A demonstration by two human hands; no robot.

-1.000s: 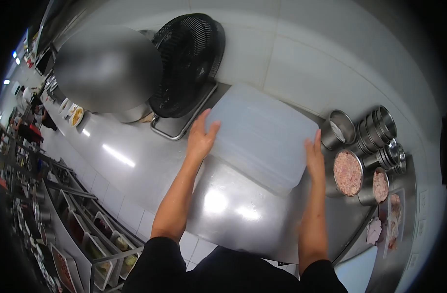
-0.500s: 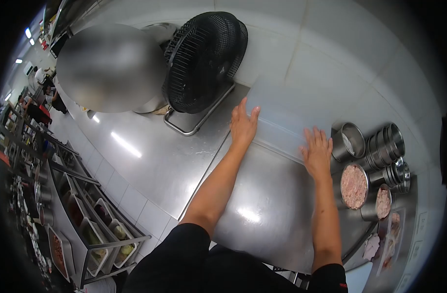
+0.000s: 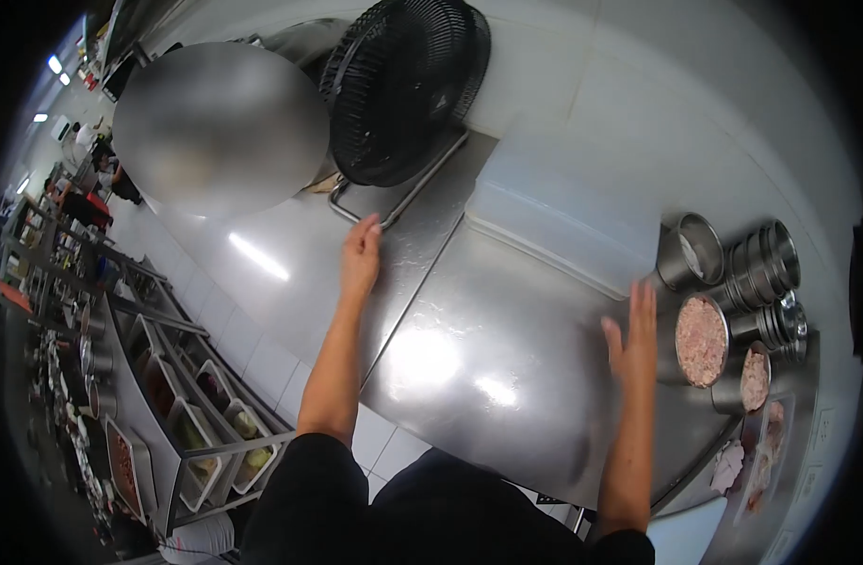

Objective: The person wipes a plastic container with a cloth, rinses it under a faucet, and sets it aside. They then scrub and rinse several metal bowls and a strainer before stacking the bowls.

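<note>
A translucent white plastic container [image 3: 563, 226] stands on the steel counter [image 3: 488, 330] against the tiled wall. My left hand [image 3: 361, 254] is over the counter just below the fan's base, left of the container, fingers curled together with nothing visible in them. Near the container's right front corner is my right hand [image 3: 634, 330], its thumb apart from its straight fingers and nothing held. Whether its fingertips touch the container I cannot tell. Right of it are steel pots of minced meat [image 3: 703, 341].
A black fan [image 3: 403, 94] on a metal stand is at the back left. Stacked steel pots [image 3: 757, 268] line the right wall. A rack with food trays [image 3: 196, 443] stands at lower left. People [image 3: 116, 174] are in the far left background.
Both hands have come off the container. My left hand moved left and its fingers closed up; my right hand moved slightly down and right. The view has shifted a little.
</note>
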